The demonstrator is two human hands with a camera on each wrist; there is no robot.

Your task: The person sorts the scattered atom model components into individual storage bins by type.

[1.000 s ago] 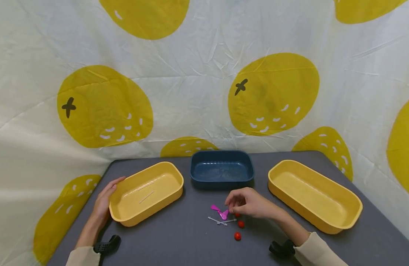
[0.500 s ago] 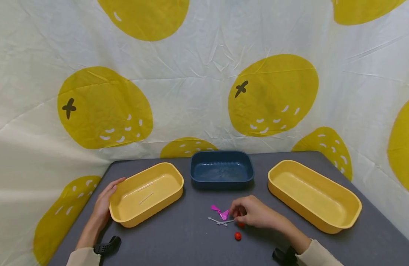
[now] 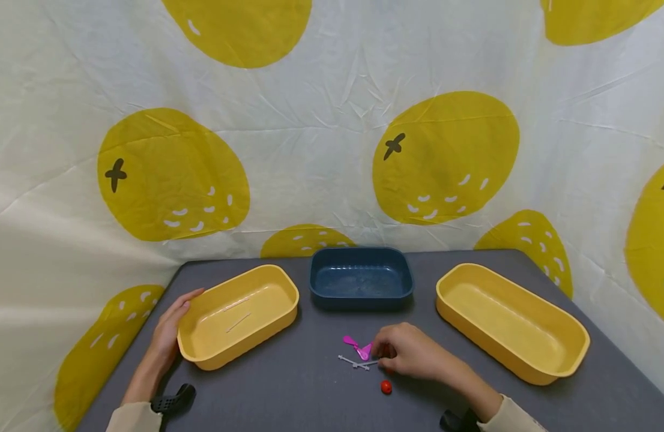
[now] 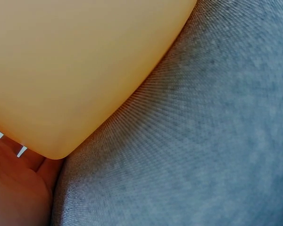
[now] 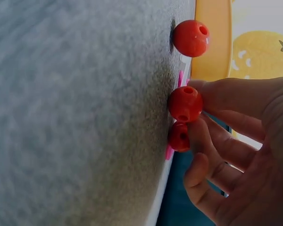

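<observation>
My left hand (image 3: 166, 331) rests against the outer left end of a yellow tray (image 3: 280, 315), its fingers lying along the wall. In the left wrist view, the tray (image 4: 80, 70) hides part of those fingers. On the table, my right hand (image 3: 413, 353) has its curled fingertips at two red balls with holes. In the right wrist view, the thumb and a finger meet the nearer ball (image 5: 185, 103); a smaller-looking ball (image 5: 179, 136) touches another fingertip. A third red ball (image 3: 386, 387) lies apart, nearer me. Beside the right fingertips lie pink pieces (image 3: 364, 351) and grey rods (image 3: 359, 364).
Two thin pale sticks (image 3: 238, 323) lie inside the left yellow tray. A dark blue tray (image 3: 361, 303) stands at the back middle, and a second yellow tray (image 3: 488, 336) on the right. Behind the grey table (image 3: 289, 390) hangs a patterned curtain (image 3: 310, 162).
My right hand has shifted slightly right and toward me, from the farthest red ball to the middle one. The left hand has stayed at the yellow tray.
</observation>
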